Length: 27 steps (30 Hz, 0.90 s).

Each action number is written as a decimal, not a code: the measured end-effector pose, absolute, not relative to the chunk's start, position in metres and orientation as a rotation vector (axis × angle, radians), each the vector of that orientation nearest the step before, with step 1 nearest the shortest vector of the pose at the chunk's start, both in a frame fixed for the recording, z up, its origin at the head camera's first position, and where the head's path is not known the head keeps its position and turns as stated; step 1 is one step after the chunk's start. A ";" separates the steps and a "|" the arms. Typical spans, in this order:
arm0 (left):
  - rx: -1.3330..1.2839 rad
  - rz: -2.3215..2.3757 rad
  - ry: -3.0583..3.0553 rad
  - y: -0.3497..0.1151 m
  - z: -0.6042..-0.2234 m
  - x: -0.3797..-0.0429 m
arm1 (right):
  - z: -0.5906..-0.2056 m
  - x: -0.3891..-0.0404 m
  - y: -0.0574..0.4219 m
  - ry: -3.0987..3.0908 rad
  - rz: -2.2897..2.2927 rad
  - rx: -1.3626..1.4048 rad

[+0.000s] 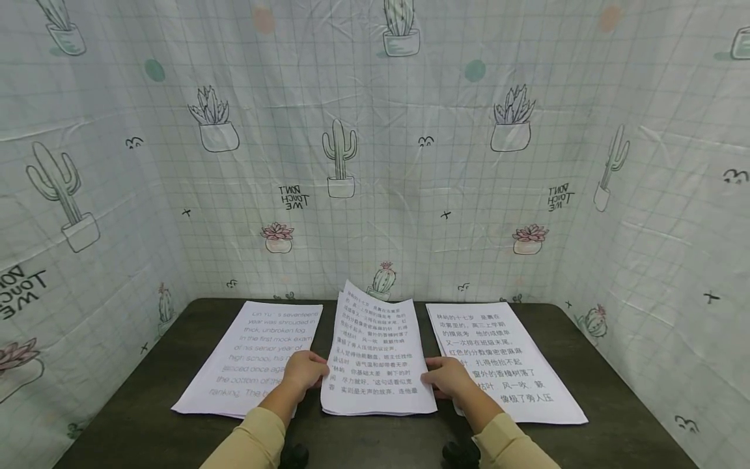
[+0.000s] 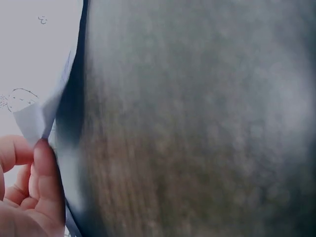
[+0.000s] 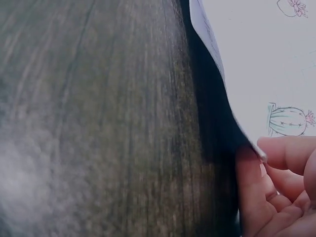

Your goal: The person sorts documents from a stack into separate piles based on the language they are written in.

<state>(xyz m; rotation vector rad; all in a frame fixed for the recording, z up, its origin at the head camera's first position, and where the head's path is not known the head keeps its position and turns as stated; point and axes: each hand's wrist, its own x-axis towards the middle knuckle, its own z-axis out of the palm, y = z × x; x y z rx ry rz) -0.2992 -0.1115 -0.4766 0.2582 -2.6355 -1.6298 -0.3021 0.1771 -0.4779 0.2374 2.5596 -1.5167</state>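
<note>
Both hands hold a sheaf of white paper sheets (image 1: pixel 375 355) printed with Chinese text, in the middle of the head view. My left hand (image 1: pixel 306 374) pinches its left edge between thumb and fingertips; the left wrist view shows the sheet's edge (image 2: pixel 37 121) bent at those fingertips. On the opposite edge, my right hand (image 1: pixel 448 378) pinches the paper with its thumb on top, and the right wrist view shows the edge running into the grip of that hand (image 3: pixel 279 182). The far end of the sheaf curls upward, its top corners uneven.
To the left lies a paper stack with English text (image 1: pixel 252 352), partly behind my left hand. Another stack with Chinese text (image 1: pixel 498 345) lies to the right, its near left part covered by my right hand. A cactus-print curtain (image 1: pixel 375 163) surrounds the dark table (image 1: pixel 146 378).
</note>
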 end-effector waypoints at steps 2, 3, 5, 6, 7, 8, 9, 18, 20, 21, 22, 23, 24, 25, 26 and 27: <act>0.254 -1.620 -2.624 -0.112 -0.477 -0.299 | -0.478 -0.302 0.177 2.551 -1.529 0.238; 0.250 -1.617 -2.616 -0.111 -0.477 -0.299 | -0.477 -0.301 0.177 2.550 -1.531 0.236; 0.239 -1.626 -2.601 -0.111 -0.478 -0.300 | -0.477 -0.301 0.177 2.550 -1.534 0.235; 0.233 -1.642 -2.595 -0.110 -0.479 -0.300 | -0.477 -0.301 0.177 2.548 -1.538 0.236; 0.224 -1.662 -2.590 -0.110 -0.479 -0.301 | -0.477 -0.301 0.177 2.546 -1.542 0.235; 0.218 -1.688 -2.583 -0.109 -0.480 -0.301 | -0.478 -0.301 0.177 2.543 -1.547 0.237; 0.217 -1.723 -2.577 -0.109 -0.481 -0.302 | -0.477 -0.300 0.177 2.543 -1.548 0.230; 0.212 -2.065 -2.515 -0.113 -0.487 -0.304 | -0.477 -0.300 0.178 2.528 -1.590 0.243; 0.206 -2.114 -2.493 -0.115 -0.487 -0.305 | -0.477 -0.300 0.178 2.525 -1.601 0.244; 0.204 -2.135 -2.479 -0.116 -0.487 -0.305 | -0.476 -0.300 0.178 2.527 -1.599 0.243; 0.199 -2.155 -2.463 -0.117 -0.487 -0.305 | -0.476 -0.300 0.178 2.528 -1.599 0.251; 0.197 -2.172 -2.449 -0.118 -0.488 -0.305 | -0.476 -0.300 0.178 2.534 -1.594 0.249; 0.193 -2.186 -2.435 -0.118 -0.488 -0.306 | -0.476 -0.300 0.178 2.537 -1.594 0.254; 0.186 -2.202 -2.417 -0.119 -0.488 -0.306 | -0.475 -0.300 0.178 2.541 -1.594 0.250; 0.177 -2.216 -2.401 -0.119 -0.488 -0.306 | -0.475 -0.300 0.178 2.545 -1.598 0.248; 0.170 -2.229 -2.388 -0.119 -0.489 -0.306 | -0.475 -0.299 0.178 2.549 -1.604 0.239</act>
